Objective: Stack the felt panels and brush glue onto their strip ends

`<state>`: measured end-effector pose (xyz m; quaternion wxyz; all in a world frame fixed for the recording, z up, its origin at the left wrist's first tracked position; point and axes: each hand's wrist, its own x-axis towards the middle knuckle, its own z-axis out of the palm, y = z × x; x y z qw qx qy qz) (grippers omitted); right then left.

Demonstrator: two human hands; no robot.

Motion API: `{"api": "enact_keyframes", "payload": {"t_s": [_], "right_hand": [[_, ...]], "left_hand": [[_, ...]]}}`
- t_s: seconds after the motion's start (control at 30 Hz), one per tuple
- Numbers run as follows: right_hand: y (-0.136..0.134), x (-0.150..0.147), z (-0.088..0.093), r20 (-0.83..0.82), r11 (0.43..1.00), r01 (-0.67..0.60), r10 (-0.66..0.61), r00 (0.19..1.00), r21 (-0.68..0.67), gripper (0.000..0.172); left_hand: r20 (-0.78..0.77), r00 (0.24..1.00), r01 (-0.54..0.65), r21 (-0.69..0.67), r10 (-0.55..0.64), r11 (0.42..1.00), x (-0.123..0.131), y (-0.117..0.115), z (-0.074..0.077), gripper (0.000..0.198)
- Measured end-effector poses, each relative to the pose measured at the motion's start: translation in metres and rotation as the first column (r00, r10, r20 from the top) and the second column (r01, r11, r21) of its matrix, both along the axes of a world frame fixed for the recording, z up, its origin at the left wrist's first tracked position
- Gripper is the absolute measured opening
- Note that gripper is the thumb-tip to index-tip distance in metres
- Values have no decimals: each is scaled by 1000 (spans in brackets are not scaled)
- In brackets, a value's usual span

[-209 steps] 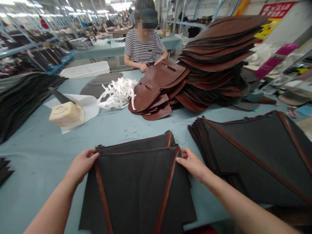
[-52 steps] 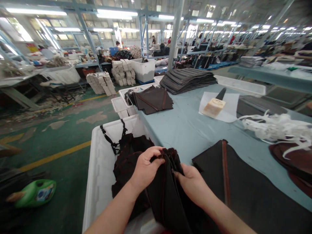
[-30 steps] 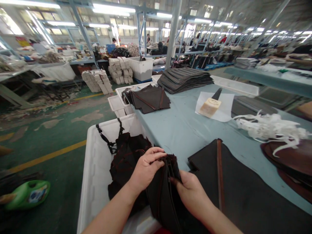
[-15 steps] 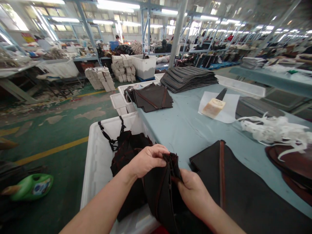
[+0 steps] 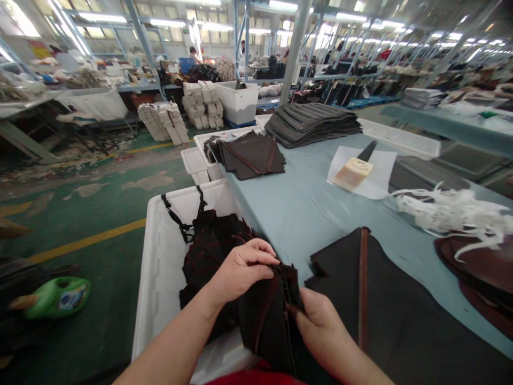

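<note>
My left hand (image 5: 242, 267) is closed over the top edge of a bundle of black fabric pieces (image 5: 268, 315) with brown trim, held upright at the table's near-left corner. My right hand (image 5: 320, 323) grips the same bundle from the right side, fingers curled on its edge. The bundle hangs over a white plastic bin (image 5: 160, 267) beside the table, which holds more dark pieces (image 5: 208, 251). A flat stack of black pieces with a brown strip (image 5: 372, 299) lies on the table just right of my hands.
The blue-grey table (image 5: 296, 208) carries further black stacks (image 5: 250, 155) (image 5: 312, 123), a cream block with a dark blade on white paper (image 5: 355, 171), white paper strips (image 5: 449, 211) and brown leather pieces (image 5: 481, 267). A green bottle (image 5: 56, 297) lies on the green floor at left.
Since seven seconds ago I turned left from the flat stack to the bin. In the last second the bundle and both hands dropped slightly lower and nearer to me; grip unchanged.
</note>
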<state>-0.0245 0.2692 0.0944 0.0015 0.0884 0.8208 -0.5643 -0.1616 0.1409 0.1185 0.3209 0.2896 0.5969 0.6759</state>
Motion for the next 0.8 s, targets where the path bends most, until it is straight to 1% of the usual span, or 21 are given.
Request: {"api": "enact_keyframes", "payload": {"t_s": [0.13,0.23,0.37,0.47,0.53,0.57,0.63,0.7,0.8], "right_hand": [[-2,3,4,24,1000,-8,8,1000,6,15],[-3,5,10,0,998,-31,31,1000,-61,15],[-2,5,14,-7,983,-16,15,1000,-181,31],[-1,3,13,17,969,56,-53,998,-240,41],[-1,0,12,26,966,95,-92,995,-239,43],[-1,-1,12,22,970,93,-90,996,-225,42],[-2,-2,13,2,982,56,-56,998,-181,38],[-3,-2,14,-21,990,20,-23,1000,-139,34],[-6,-1,18,-57,992,-10,3,998,-123,33]], "left_hand": [[-71,997,-13,-4,13,1000,5,0,4,15],[-147,988,-45,-14,43,999,9,0,9,15],[-229,969,-100,-1,97,995,14,-2,12,16],[-245,959,-138,41,144,990,18,-4,12,16],[-250,960,-120,26,123,992,20,-4,12,16],[-253,962,-101,9,100,995,21,-4,13,16],[-244,968,-68,-20,61,997,22,-3,14,16],[-217,975,-53,-22,47,998,22,-1,15,16],[-212,977,-38,-14,34,999,23,0,14,16]]}}
